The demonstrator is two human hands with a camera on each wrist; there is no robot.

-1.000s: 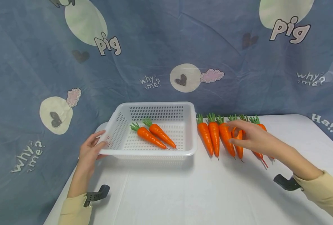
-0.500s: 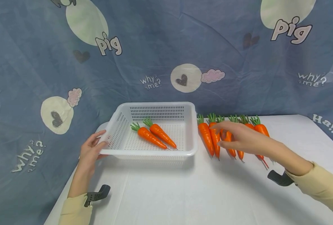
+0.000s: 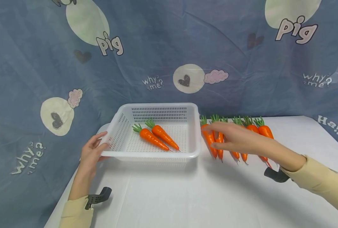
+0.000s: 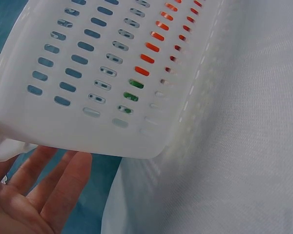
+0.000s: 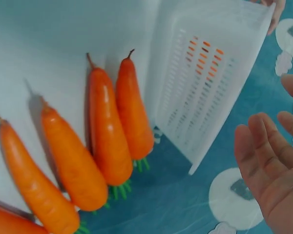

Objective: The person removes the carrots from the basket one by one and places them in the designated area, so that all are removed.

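My left hand (image 3: 89, 154) grips the left rim of a white perforated plastic basket (image 3: 157, 154), thumb on the rim and the other fingers by its outer wall. Inside lie two orange carrots with green tops, the nearer carrot (image 3: 153, 138) beside the farther carrot (image 3: 164, 136). My right hand (image 3: 233, 137) hovers over a row of several carrots right of the basket, fingers bent loosely and nothing held. It partly hides the middle ones; the leftmost carrot (image 3: 211, 145) lies near the basket wall. In the right wrist view, the right palm (image 5: 278, 180) is apart from the carrots.
A white cloth (image 3: 186, 196) covers the table. Behind it hangs a blue printed curtain (image 3: 157, 47), close to the back edge. The right end of the row has a carrot (image 3: 265, 130) lying at a slant.
My right hand has moved left along the row, from the right-hand carrots to those nearest the basket. The left hand, basket and carrots have stayed put.
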